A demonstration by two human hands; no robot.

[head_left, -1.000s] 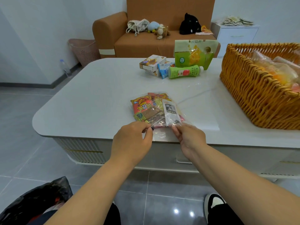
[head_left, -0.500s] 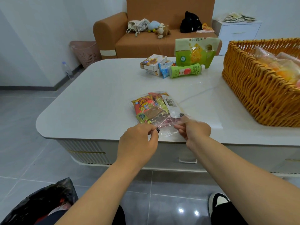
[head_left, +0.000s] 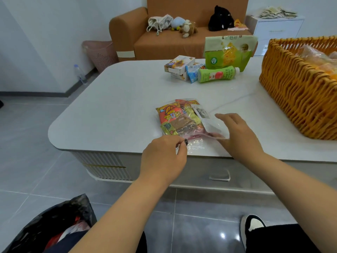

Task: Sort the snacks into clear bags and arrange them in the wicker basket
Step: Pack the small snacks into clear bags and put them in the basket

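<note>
What we cannot make out

At three o'clock the wicker basket (head_left: pixel 300 99) runs off the frame edge, and the bagged snacks (head_left: pixel 317 57) inside it blur together. Our left hand (head_left: pixel 164 157) covers the near corner of the clear bag (head_left: pixel 184 121), so we cannot see what its fingertips pinch. At seven o'clock the black bag (head_left: pixel 54 221) is cut off.

You have one clear plastic bag of mixed snack packets (head_left: pixel 184 119), one green bottle lying down (head_left: pixel 217 74), one tall green-and-yellow pouch (head_left: pixel 228 52), one small blue packet (head_left: pixel 193 73), two stacked cardboard boxes (head_left: pixel 179 67), and one orange wicker basket (head_left: pixel 299 94).
</note>
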